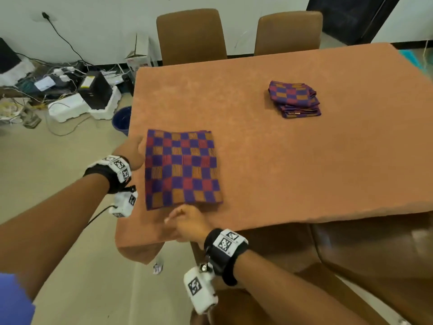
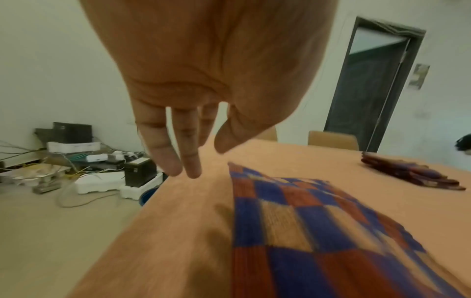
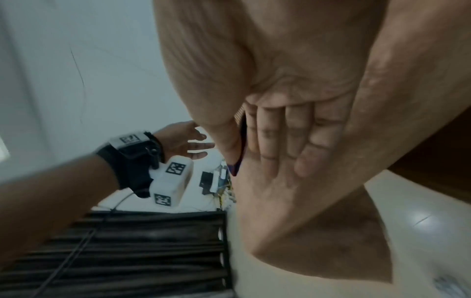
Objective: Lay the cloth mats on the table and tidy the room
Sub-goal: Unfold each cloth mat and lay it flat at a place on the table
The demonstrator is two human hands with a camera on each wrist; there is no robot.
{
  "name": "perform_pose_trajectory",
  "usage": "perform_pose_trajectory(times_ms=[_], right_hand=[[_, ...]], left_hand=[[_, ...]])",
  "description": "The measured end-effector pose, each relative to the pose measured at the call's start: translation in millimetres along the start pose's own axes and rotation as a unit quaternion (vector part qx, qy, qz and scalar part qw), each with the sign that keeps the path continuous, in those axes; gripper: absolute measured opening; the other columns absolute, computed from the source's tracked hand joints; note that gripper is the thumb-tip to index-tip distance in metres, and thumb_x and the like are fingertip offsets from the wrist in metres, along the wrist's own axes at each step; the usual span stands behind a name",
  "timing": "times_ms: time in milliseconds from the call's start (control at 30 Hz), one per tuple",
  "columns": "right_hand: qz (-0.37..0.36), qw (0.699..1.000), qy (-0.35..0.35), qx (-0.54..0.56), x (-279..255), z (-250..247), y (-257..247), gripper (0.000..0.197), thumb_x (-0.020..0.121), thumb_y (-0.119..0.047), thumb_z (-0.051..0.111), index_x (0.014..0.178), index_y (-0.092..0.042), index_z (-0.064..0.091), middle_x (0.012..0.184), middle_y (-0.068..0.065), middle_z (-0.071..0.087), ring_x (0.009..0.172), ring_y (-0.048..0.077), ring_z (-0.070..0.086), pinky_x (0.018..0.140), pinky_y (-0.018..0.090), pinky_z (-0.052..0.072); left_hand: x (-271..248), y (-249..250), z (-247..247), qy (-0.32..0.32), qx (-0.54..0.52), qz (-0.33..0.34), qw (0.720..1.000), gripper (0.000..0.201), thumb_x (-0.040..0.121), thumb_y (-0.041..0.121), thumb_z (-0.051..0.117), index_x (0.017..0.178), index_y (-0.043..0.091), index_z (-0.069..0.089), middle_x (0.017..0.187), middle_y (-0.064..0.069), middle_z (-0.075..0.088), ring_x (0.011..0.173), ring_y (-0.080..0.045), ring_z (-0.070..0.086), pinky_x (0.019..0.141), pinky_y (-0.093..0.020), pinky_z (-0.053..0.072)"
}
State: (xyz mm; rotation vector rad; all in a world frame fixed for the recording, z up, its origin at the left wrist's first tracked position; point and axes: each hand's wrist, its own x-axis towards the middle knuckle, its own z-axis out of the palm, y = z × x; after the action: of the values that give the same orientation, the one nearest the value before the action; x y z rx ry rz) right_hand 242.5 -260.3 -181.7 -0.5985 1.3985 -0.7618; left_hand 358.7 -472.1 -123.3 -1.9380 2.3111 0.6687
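Observation:
A purple, red and orange checked cloth mat (image 1: 182, 167) (image 2: 318, 231) lies spread flat at the near left of the table (image 1: 304, 165), which wears an orange cloth. A folded stack of the same mats (image 1: 295, 99) (image 2: 413, 173) sits far right on the table. My left hand (image 1: 131, 151) (image 2: 183, 157) hovers at the mat's left edge, fingers straight, holding nothing. My right hand (image 1: 187, 221) (image 3: 280, 145) is at the mat's near edge by the table's front. Its fingers lie straight against the tablecloth, and a sliver of mat (image 3: 238, 167) shows beside the thumb.
Two brown chairs (image 1: 191, 34) (image 1: 288, 31) stand at the table's far side and another chair (image 1: 375, 254) at the near right. A blue bucket (image 1: 121, 120) stands by the table's left edge. Cables and foam boxes (image 1: 70, 97) litter the floor on the left.

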Motion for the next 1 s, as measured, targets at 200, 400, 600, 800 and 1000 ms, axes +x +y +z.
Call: perform_pose_trajectory(times_ms=[200,400,600,800,1000], right_hand=[[-0.098,0.941,0.048,-0.322,7,-22,12,0.012,0.079,-0.028,0.060,0.072,-0.022,0.067,0.082,-0.002,0.073,0.078,0.019,0.068,0.072,0.036,0.057],[-0.105,0.944,0.185,-0.253,21,-78,-26,0.030,0.093,-0.015,0.060,0.122,-0.007,0.054,0.111,0.005,0.059,0.101,0.018,0.056,0.081,0.020,0.040],[-0.048,0.934,0.205,-0.288,46,-89,-12,0.017,0.089,-0.029,0.065,0.095,-0.018,0.053,0.091,0.003,0.061,0.088,0.022,0.060,0.073,0.032,0.044],[-0.089,0.930,0.222,-0.281,52,-81,-17,0.019,0.085,-0.021,0.064,0.074,-0.019,0.049,0.070,0.000,0.058,0.070,0.021,0.060,0.058,0.030,0.046],[-0.184,0.935,0.176,-0.249,49,-94,-49,0.019,0.087,-0.027,0.067,0.077,-0.021,0.052,0.067,-0.004,0.054,0.064,0.015,0.053,0.061,0.032,0.043]], left_hand=[[-37,-48,63,-0.058,-0.024,-0.012,0.998,0.056,0.085,0.031,0.057,0.137,0.011,0.046,0.137,-0.018,0.052,0.124,-0.036,0.050,0.103,-0.042,0.042],[-68,-44,96,-0.026,0.015,0.116,0.993,0.055,0.078,0.034,0.071,0.130,0.020,0.056,0.141,-0.011,0.047,0.127,-0.031,0.046,0.108,-0.041,0.037],[-93,-30,127,-0.078,0.095,0.143,0.982,0.071,0.074,0.055,0.065,0.138,0.036,0.040,0.155,0.003,0.027,0.141,-0.022,0.027,0.113,-0.047,0.030],[-99,-25,127,-0.044,0.106,0.154,0.981,0.059,0.081,0.048,0.059,0.136,0.034,0.041,0.150,0.002,0.034,0.135,-0.023,0.034,0.110,-0.043,0.036],[-112,-16,116,0.086,0.051,0.145,0.984,0.047,0.076,0.025,0.063,0.122,0.019,0.055,0.120,-0.005,0.059,0.107,-0.028,0.053,0.088,-0.040,0.045]])
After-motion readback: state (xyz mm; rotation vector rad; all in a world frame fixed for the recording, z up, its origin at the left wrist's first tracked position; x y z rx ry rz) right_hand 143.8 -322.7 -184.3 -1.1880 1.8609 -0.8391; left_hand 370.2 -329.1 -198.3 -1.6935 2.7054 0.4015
